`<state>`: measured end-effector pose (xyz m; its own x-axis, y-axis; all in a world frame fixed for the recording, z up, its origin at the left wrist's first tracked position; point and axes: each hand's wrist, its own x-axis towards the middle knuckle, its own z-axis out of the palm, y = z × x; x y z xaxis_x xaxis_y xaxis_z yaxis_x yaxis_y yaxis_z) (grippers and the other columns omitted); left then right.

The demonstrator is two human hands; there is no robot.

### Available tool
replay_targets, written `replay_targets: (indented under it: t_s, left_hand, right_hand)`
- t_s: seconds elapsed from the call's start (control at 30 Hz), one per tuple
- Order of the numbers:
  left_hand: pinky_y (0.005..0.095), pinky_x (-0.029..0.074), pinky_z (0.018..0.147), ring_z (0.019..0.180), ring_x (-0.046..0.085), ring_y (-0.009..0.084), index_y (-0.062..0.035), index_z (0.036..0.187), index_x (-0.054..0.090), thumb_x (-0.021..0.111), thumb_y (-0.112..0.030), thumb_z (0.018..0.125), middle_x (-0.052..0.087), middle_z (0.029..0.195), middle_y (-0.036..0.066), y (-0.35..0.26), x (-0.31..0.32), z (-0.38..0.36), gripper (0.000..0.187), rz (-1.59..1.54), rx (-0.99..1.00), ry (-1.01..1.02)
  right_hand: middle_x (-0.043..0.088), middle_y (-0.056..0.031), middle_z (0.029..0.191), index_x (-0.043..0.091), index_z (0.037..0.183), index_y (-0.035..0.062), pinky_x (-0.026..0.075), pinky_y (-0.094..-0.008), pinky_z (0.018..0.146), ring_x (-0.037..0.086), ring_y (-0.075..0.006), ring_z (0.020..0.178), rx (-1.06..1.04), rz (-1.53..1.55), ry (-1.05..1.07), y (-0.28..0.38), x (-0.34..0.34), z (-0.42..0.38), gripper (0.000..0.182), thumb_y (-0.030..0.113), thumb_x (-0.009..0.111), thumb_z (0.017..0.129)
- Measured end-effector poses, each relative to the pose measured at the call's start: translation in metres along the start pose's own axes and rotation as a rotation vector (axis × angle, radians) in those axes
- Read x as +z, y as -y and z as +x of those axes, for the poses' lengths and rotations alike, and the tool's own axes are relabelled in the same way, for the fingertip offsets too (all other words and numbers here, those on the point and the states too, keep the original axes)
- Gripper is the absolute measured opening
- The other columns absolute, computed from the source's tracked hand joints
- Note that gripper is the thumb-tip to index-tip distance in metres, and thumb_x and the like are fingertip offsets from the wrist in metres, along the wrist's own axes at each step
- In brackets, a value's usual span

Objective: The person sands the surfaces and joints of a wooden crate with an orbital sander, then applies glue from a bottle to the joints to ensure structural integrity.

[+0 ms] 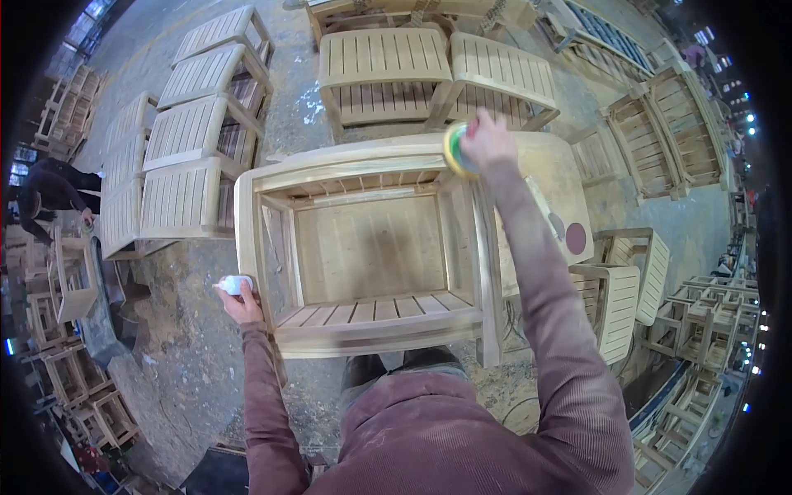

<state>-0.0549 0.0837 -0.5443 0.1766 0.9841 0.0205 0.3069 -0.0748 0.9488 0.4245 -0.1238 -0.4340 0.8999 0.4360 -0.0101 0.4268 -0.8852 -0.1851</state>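
Note:
A slatted wooden furniture frame (375, 337) lies before me with its boxed inside facing up. At its left edge, my left hand (244, 307) is closed around a small white bottle (235, 285), held beside the frame's corner. My right hand (492, 142) reaches over the far right corner, its fingers closed on a round yellow-rimmed, green thing (459, 151) that looks like a roll of tape. The round thing overlaps the frame's far rail in this view. Beneath my right forearm is a wooden board (540, 157) bearing a dark red disc (576, 238), probably a sanding disc.
Slatted wooden stools (186, 124) stand in a row to the left, and more slatted pieces (384, 58) are beyond the frame. Wooden crates (668, 136) and stools (619, 305) stand at right. A person (54, 194) in dark clothes works at far left.

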Motion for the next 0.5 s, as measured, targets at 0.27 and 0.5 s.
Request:
replay_targets:
  t_s: [0.27, 0.5]
  left_hand:
    - [0.0243, 0.044, 0.048, 0.057, 0.052, 0.011, 0.0037, 0.129, 0.032, 0.059, -0.017, 0.087, 0.056, 0.079, 0.007, 0.008, 0.003, 0.005, 0.054, 0.043, 0.092, -0.025]
    - [0.0286, 0.047, 0.054, 0.062, 0.056, 0.014, 0.0021, 0.12, 0.039, 0.062, -0.023, 0.086, 0.058, 0.083, 0.01, 0.005, 0.001, 0.002, 0.049, 0.116, 0.313, -0.045]
  right_hand:
    - [0.051, -0.0213, 0.105, 0.052, 0.109, 0.0143, 0.05, -0.0467, 0.079, 0.059, -0.0421, 0.089, -0.051, 0.022, -0.039, -0.029, -0.005, -0.067, 0.036, 0.033, 0.057, 0.078]
    - [0.05, -0.016, 0.1, 0.051, 0.11, 0.0161, 0.049, -0.0442, 0.075, 0.057, -0.0362, 0.088, 0.049, 0.068, -0.041, -0.085, -0.02, -0.299, 0.044, 0.031, 0.068, 0.072]
